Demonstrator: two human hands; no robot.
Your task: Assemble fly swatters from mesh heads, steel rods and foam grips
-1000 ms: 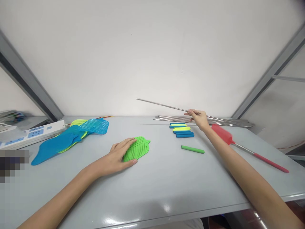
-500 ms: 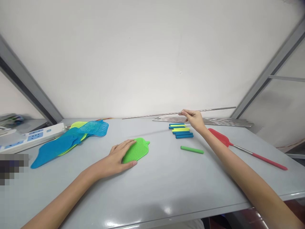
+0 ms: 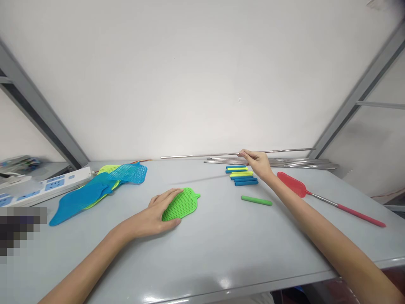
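My left hand [image 3: 161, 213] lies with spread fingers over the left part of a bright green perforated fly swatter head [image 3: 186, 204], thumb along its near edge. The head's short neck points right. At the back, my right hand [image 3: 257, 162] pinches a thin metal rod [image 3: 202, 156] between thumb and fingers. This rod runs roughly level, raised off the table, and its faint shadow falls below. Just under the right hand lie several blue tubes [image 3: 246, 183] and yellow tubes [image 3: 241, 174]. A single green tube [image 3: 256, 200] is nearer to me.
Along the back wall lies a bundle of metal rods [image 3: 300, 163]. A red fly swatter [image 3: 291, 184] with its red handle fitted is at right. Blue swatter heads [image 3: 79, 199] and yellow-green ones [image 3: 109, 169] overlap at left, beside a white power strip [image 3: 68, 179].
The rod in my right hand has come down slightly, its right end most. My left hand stays over the green swatter head, and the view has shifted a little.
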